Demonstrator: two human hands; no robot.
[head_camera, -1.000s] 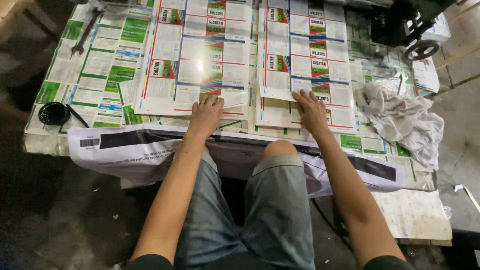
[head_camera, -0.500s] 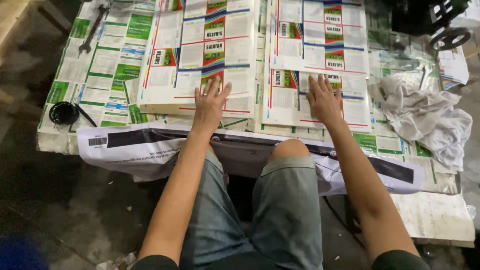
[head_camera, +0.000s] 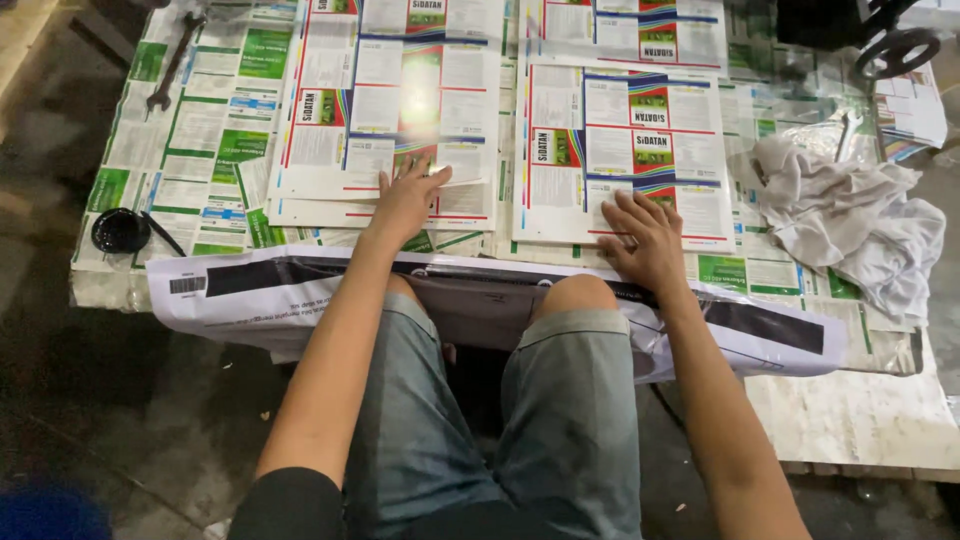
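Glossy printed label sheets lie in two stacks on the paper-covered table (head_camera: 150, 150) before my knees. My left hand (head_camera: 405, 200) rests flat, fingers spread, on the left stack (head_camera: 390, 110); my right hand (head_camera: 645, 240) presses open-palmed on the right stack (head_camera: 625, 140), near a crumpled white rag (head_camera: 850, 220).

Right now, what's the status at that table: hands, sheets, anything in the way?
Left hand flat on left stack of glossy printed label sheets. Right hand flat on right stack of printed sheets. Crumpled white rag lies to the right, apart.
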